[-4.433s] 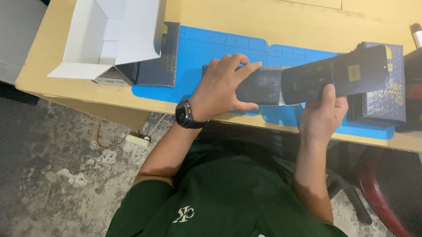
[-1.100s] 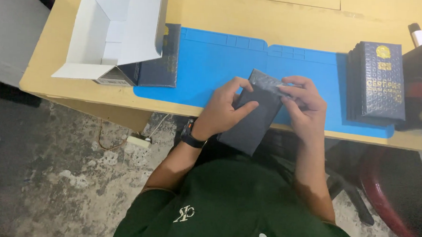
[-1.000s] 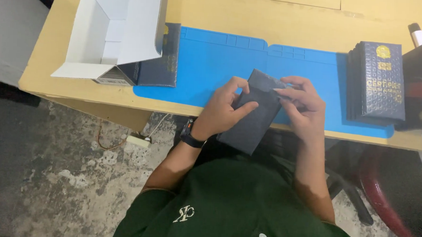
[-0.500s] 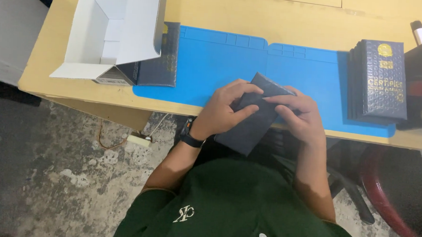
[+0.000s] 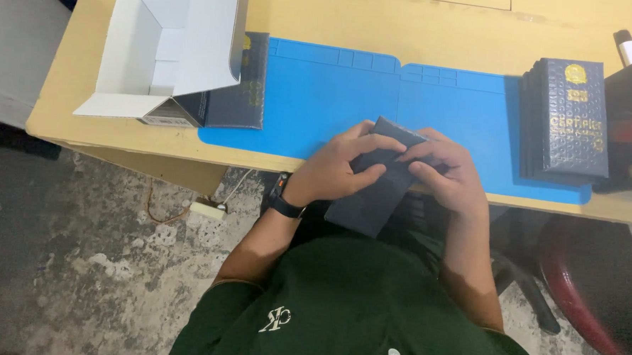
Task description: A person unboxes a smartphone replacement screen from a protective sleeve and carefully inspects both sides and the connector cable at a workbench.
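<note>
Fingers of the left hand [image 5: 341, 168] and right hand [image 5: 447, 172] are curled and clamped on a dark flat box [image 5: 374, 191], held tilted at the near edge of the blue mat [image 5: 319, 99]. A stack of dark booklets [image 5: 566, 117] lies well to the right.

Wooden table [image 5: 436, 26], stained, perhaps concrete floor [image 5: 78, 259]

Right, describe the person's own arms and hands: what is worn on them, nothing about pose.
Both arms are bare from the short sleeves of a dark green shirt down. The left hand has a black wristwatch with a dark band on its wrist. The right hand shows no watch, glove or ring. No gloves on either hand.
</note>
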